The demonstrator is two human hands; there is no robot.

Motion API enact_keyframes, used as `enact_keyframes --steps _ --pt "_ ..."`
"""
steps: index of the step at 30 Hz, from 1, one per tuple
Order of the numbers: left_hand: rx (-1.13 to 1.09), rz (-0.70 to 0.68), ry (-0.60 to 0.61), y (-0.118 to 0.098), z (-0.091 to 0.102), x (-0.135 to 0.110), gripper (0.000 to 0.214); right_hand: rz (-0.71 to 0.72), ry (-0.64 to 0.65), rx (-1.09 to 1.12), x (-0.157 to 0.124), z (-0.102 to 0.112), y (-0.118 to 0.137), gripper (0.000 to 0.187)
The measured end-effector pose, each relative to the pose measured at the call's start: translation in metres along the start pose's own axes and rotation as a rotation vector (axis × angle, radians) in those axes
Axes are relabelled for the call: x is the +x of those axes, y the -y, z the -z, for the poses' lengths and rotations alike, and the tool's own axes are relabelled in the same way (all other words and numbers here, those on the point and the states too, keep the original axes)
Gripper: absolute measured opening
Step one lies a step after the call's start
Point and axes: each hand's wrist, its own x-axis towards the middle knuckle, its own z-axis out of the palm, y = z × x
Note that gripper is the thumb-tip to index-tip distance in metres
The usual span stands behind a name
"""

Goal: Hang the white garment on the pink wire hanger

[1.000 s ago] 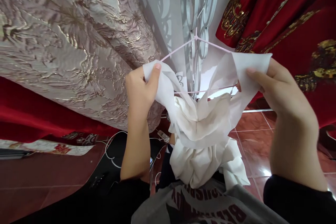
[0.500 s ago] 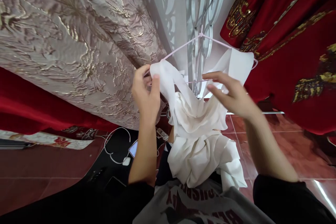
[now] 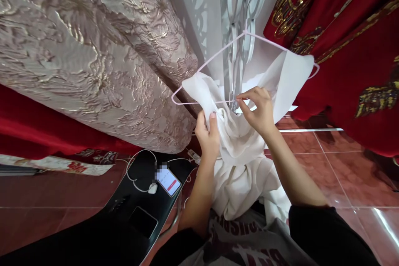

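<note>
A white garment (image 3: pixel 240 160) hangs by its shoulders from a thin pink clothes hanger (image 3: pixel 220 52), its lower part bunched in soft folds over my lap. My left hand (image 3: pixel 208 135) has thumb and fingers closed on the garment's left edge, below the shoulder; the fingers behind the cloth are partly hidden. At the middle of the neck opening, my right hand (image 3: pixel 258 110) pinches thumb and forefinger at the hanger's lower bar. The left end of the hanger sticks out bare past the cloth, while the right shoulder still covers most of the other side.
Pale embossed fabric with metallic threads (image 3: pixel 93 50) hangs at left. Red embroidered cloth (image 3: pixel 349 58) hangs at right. Behind the hanger stands a white metal rack (image 3: pixel 232 37). A black bench (image 3: pixel 137 199) at lower left holds a lit phone (image 3: pixel 170 182), a dark phone (image 3: pixel 143 221) and a white cable.
My left hand has moved from the left shoulder down and right along the garment's edge. That shoulder has shifted inward, baring the hanger's end. My right fingers have closed at the lower bar.
</note>
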Motion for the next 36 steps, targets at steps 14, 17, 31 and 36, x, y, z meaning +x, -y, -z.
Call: enact_keyframes --steps 14,17,31,36 --pt "-0.131 0.152 0.097 -0.013 0.002 0.024 0.025 -0.056 -0.035 -0.014 -0.009 -0.002 0.012 0.017" --pt "0.019 0.112 0.089 -0.017 0.0 0.034 0.022 -0.059 -0.018 -0.012 -0.011 -0.001 0.015 0.019" --pt "-0.108 0.133 -0.036 -0.034 0.022 0.023 0.019 -0.068 -0.039 0.071 -0.017 0.002 0.022 0.017" --pt "-0.327 0.31 0.034 -0.057 0.027 0.034 0.016 -0.067 -0.03 0.073 -0.016 0.004 0.023 0.016"
